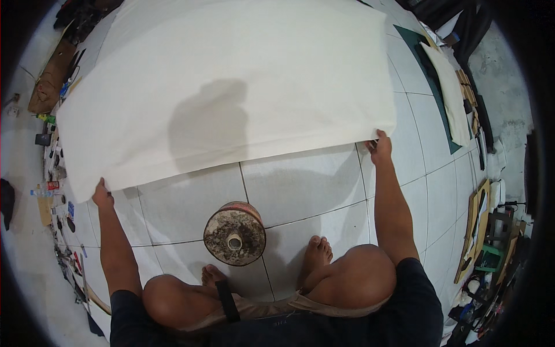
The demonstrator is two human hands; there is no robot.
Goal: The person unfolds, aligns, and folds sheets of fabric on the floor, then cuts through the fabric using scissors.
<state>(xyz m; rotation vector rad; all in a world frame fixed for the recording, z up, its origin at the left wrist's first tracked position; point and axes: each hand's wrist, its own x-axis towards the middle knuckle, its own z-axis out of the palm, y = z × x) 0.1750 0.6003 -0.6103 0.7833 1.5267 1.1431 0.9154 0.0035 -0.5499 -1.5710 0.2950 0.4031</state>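
Left hand (pixel 103 195) is pinching the near-left edge of the white cloth (pixel 300 87); the cloth is lying broad across the tiled floor (pixel 191 202); right hand (pixel 380 149) is pinching its near-right corner; spreading is looking mostly done, neither grip yet released; faint lettering is showing on the dark shirt (pixel 335 332).

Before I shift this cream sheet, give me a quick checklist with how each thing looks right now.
1. Left hand gripping the near edge of the cream sheet: ok.
2. Right hand gripping near the right corner: ok.
3. Round stained object clear of the sheet: ok, tiled floor shows between.
4. Feet off the sheet: ok, both on tile.
5. Left edge free of the small items: cannot tell, they crowd close.
6. Far edge flat: cannot tell, it runs out of view.
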